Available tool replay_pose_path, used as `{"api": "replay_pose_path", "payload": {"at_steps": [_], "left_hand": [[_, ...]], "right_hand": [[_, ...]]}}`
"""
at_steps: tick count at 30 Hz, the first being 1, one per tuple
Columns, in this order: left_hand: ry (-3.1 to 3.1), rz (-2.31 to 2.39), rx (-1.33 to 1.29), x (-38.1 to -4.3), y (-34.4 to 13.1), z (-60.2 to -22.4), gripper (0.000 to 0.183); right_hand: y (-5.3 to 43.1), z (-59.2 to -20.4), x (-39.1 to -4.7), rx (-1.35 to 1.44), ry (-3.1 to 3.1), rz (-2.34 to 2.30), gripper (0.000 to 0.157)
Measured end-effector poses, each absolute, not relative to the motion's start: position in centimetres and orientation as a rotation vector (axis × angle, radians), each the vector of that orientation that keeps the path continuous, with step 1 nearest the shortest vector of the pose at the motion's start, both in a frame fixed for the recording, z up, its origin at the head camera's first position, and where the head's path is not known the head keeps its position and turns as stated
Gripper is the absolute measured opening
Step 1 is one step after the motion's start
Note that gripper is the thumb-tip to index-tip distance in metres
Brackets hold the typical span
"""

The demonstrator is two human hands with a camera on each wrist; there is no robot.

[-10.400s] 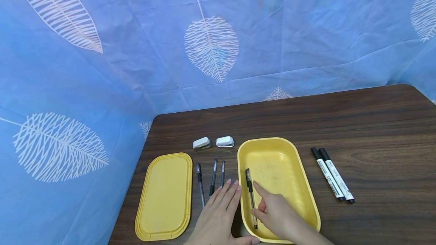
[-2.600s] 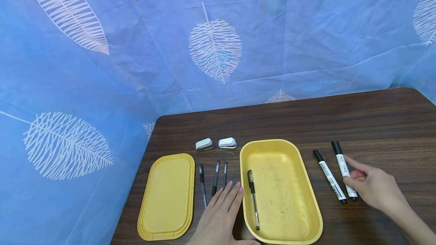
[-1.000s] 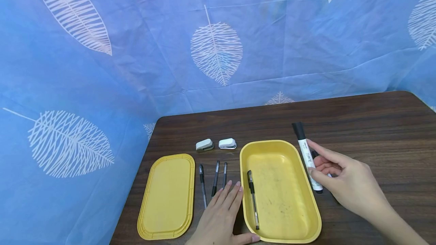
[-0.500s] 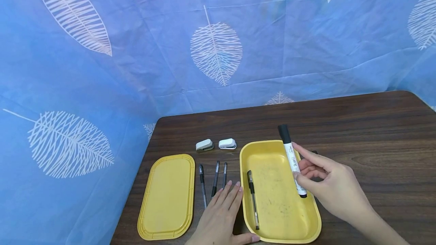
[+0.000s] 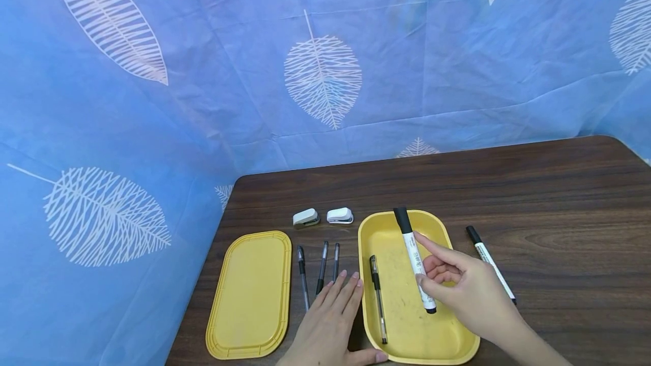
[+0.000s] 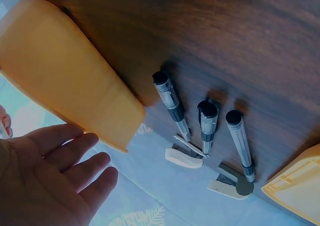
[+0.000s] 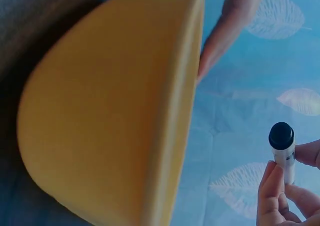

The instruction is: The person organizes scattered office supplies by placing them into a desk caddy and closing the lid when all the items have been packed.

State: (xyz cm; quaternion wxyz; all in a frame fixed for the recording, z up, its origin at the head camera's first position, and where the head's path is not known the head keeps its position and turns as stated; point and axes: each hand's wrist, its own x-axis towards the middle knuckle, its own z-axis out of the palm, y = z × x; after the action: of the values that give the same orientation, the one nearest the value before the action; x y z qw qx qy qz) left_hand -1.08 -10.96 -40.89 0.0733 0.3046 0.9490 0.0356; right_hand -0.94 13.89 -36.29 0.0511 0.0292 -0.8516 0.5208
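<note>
From my remote seat I read this as an office-style desk spot: a dark wood-grain table [image 5: 574,202] bearing small staplers [image 5: 339,215], pens [image 5: 303,278] and markers [image 5: 412,250]. Creased blue cloth [image 5: 213,33] with white leaf prints [image 5: 322,78] hangs around it — so whether home, office or lab, I can't tell.

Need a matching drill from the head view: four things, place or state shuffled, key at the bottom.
Things
1. Right hand
2. Left hand
3. Yellow lid
4. Loose marker

Place or state
A. On the table, right of the tray
B. Pinching the held marker above the tray
C. Left of the three pens
D. Fingers straight, at the tray's left wall

Pairs: 1-B, 2-D, 3-C, 4-A
</note>
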Motion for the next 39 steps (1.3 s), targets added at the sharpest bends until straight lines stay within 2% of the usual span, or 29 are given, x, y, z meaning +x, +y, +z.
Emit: {"api": "replay_pose_path", "payload": {"at_steps": [25,33,39], "left_hand": [[2.873,0.073,0.928,-1.1,-10.8,-40.9,0.102],[2.866,0.082,0.919,-1.1,-10.8,-40.9,0.102],[2.862,0.09,0.907,-1.2,-10.8,-40.9,0.103]], "right_hand": [[11.0,-39.9,-0.7,-0.085,-2.522,1.858,0.063],[10.6,-41.0,-1.1,-0.269,-2.805,1.691,0.068],[10.3,-41.6,-1.1,-0.295,-2.876,1.634,0.069]]}}
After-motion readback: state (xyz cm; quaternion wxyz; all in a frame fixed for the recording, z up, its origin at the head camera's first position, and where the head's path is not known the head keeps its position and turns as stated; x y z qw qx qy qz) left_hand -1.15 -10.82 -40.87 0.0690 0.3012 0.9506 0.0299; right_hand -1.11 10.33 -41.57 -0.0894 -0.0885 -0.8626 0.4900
